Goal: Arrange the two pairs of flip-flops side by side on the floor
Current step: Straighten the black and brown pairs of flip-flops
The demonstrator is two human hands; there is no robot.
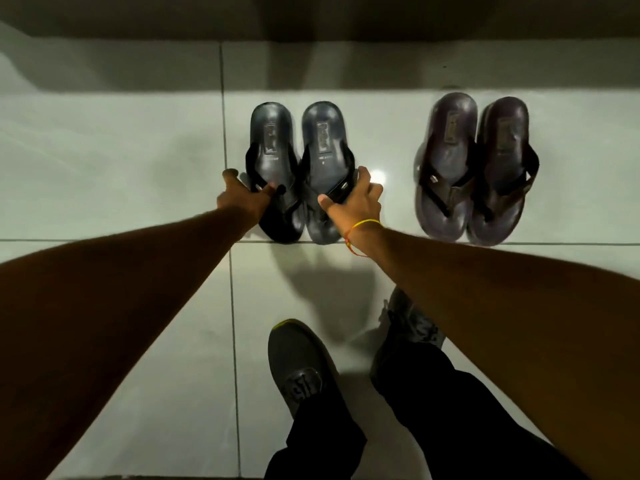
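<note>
Two black flip-flops lie side by side on the white tiled floor, heels away from me. My left hand (242,197) grips the strap side of the left black flip-flop (273,150). My right hand (353,199), with a yellow thread at the wrist, holds the strap of the right black flip-flop (323,143). A dark brown pair stands to the right, apart from both hands: one brown flip-flop (448,140) touches the other brown flip-flop (504,147). A gap of bare tile separates the two pairs.
A wall base (311,26) in shadow runs along the far side. My two grey sneakers (298,362) and black trouser legs stand on the tiled floor (121,168) below the black pair. Grout lines cross near the flip-flops' toes.
</note>
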